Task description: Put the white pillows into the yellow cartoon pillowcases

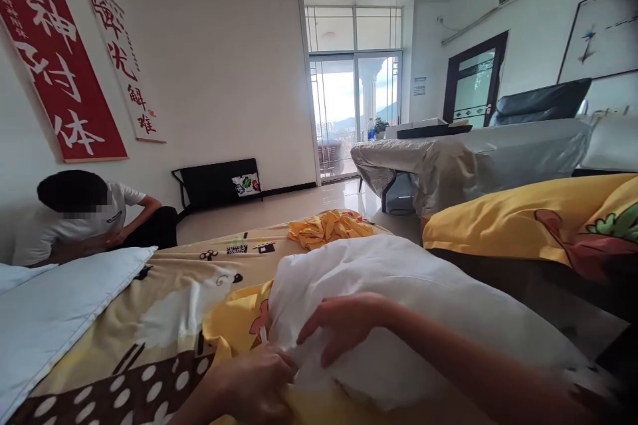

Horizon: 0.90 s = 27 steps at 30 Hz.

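A plump white pillow (413,279) lies in front of me, with a yellow pillowcase (242,315) bunched at its left end and more yellow cloth beneath. My left hand (254,382) is closed on the pillowcase's edge, close against the pillow's near left corner. Resting on top of the pillow, my right hand (343,325) has its thumb and forefinger apart and bent downward. Both hands are near each other at the pillow's left end.
A patterned sheet (199,285) covers the bed. Crumpled yellow cloth (329,229) lies beyond the pillow. White pillows (74,312) are on the left, where a person (94,219) crouches. A yellow pillow (498,219) is at right, before a plastic-covered table (448,159).
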Tool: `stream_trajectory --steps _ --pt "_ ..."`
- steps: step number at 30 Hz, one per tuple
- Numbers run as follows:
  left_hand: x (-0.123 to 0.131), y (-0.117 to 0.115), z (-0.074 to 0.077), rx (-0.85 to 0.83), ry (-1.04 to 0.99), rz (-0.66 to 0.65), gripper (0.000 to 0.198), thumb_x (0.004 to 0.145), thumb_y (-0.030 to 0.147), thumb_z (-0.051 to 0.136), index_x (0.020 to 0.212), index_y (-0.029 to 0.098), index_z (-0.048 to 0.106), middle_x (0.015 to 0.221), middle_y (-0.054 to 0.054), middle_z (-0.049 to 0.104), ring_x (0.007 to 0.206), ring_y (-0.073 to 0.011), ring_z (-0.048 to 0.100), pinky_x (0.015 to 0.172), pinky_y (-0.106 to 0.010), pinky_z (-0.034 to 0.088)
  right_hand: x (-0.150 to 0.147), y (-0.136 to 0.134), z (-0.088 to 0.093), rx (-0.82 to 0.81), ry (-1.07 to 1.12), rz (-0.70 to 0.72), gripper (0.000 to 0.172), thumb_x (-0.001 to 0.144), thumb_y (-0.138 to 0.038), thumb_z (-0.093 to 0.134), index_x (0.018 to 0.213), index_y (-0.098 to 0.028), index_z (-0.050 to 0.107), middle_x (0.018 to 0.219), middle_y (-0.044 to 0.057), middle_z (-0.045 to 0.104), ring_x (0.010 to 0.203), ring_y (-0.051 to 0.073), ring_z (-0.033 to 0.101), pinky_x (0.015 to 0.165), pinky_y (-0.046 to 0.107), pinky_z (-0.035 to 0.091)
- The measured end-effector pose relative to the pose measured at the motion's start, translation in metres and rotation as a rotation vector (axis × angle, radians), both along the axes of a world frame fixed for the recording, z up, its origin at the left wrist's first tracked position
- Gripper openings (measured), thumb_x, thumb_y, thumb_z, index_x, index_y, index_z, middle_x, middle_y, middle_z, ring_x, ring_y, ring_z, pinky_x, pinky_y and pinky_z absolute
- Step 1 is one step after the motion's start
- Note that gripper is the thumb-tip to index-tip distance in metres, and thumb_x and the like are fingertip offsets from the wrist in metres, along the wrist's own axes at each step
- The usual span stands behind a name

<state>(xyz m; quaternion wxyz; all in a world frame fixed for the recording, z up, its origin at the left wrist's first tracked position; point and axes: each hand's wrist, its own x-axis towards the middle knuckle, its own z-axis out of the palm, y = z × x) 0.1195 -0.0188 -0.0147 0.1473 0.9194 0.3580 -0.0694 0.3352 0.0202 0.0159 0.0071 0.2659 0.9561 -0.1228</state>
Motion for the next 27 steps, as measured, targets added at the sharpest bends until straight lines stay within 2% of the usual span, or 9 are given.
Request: stream_trajectory --steps 3,7,10,13,16,18,20,24,27 --pt "0.007 0.001 -0.014 -0.08 0.09 0.023 0.012 0.066 0.029 0.062 0.07 0.019 0.068 0.067 -0.003 0.063 0.058 -0.0154 0.054 0.053 -0.023 0.039 0.015 0.024 0.019 0.316 0.139 -0.179 0.04 0.081 -0.029 0.063 0.121 -0.022 0.06 0.119 0.005 0.064 0.109 0.018 0.058 0.096 0.027 0.039" --pt "0.016 0.002 -0.023 -0.088 0.19 0.129 0.022 0.068 0.037 0.06 0.077 0.02 0.071 0.065 -0.005 0.062 0.056 -0.0177 0.054 0.05 -0.025 0.039 -0.006 0.063 0.003 0.492 0.137 -0.235 0.061 0.081 -0.035 0.063 0.138 -0.023 0.042 0.141 0.011 0.044 0.13 0.024 0.039 0.106 0.039 0.026" --pt "0.012 0.003 -0.016 -0.127 0.137 0.116 0.02 0.068 0.034 0.06 0.077 0.02 0.07 0.062 -0.002 0.059 0.053 -0.0144 0.05 0.046 -0.023 0.034 -0.029 0.077 -0.026 0.482 0.034 -0.222 0.062 0.074 -0.044 0.069 0.127 -0.016 0.055 0.115 0.016 0.064 0.109 0.026 0.058 0.101 0.041 0.032" --pt "-0.001 0.009 -0.005 -0.199 -0.142 0.156 0.023 0.074 0.035 0.056 0.083 0.02 0.07 0.068 0.0 0.062 0.062 -0.0126 0.053 0.054 -0.019 0.038 -0.04 0.072 -0.057 0.472 -0.074 -0.198 0.042 0.075 -0.04 0.069 0.102 -0.008 0.067 0.082 0.015 0.071 0.082 0.025 0.067 0.096 0.04 0.039" --pt "-0.011 0.029 -0.006 0.104 -0.374 0.425 0.03 0.084 0.034 0.043 0.1 0.019 0.065 0.094 -0.003 0.066 0.087 -0.0146 0.058 0.076 -0.021 0.045 -0.039 0.054 -0.073 0.506 -0.094 -0.165 0.033 0.081 -0.034 0.06 0.103 -0.009 0.064 0.082 0.014 0.07 0.08 0.026 0.067 0.085 0.039 0.045" --pt "-0.012 0.05 -0.017 0.356 -0.276 0.567 0.039 0.08 0.023 0.047 0.117 0.017 0.055 0.115 -0.007 0.061 0.104 -0.018 0.055 0.089 -0.025 0.042 -0.034 0.041 -0.073 0.511 -0.093 -0.144 0.031 0.084 -0.031 0.054 0.106 -0.011 0.062 0.083 0.013 0.069 0.079 0.027 0.067 0.075 0.038 0.049" --pt "-0.009 0.071 -0.03 0.464 -0.14 0.629 0.056 0.073 0.012 0.049 0.129 0.016 0.046 0.126 -0.011 0.054 0.115 -0.0215 0.05 0.095 -0.03 0.04 -0.03 0.033 -0.068 0.491 -0.11 -0.124 0.029 0.086 -0.025 0.049 0.109 -0.012 0.061 0.081 0.014 0.069 0.076 0.027 0.067 0.069 0.037 0.05" --pt "0.0 0.101 -0.036 0.541 -0.053 0.706 0.044 0.076 0.001 0.036 0.112 0.013 0.058 0.11 -0.014 0.061 0.104 -0.0242 0.056 0.086 -0.035 0.043 -0.033 0.03 -0.069 0.489 -0.151 -0.085 0.03 0.089 -0.02 0.046 0.115 -0.017 0.059 0.081 0.012 0.07 0.074 0.025 0.069 0.063 0.034 0.051" --pt "0.01 0.109 -0.024 0.671 -0.048 0.73 0.041 0.079 -0.001 0.03 0.103 0.01 0.061 0.109 -0.017 0.059 0.107 -0.0288 0.053 0.088 -0.042 0.04 -0.049 0.034 -0.092 0.5 -0.129 -0.06 0.025 0.09 -0.024 0.045 0.108 -0.023 0.063 0.077 0.008 0.071 0.069 0.025 0.069 0.057 0.032 0.051"
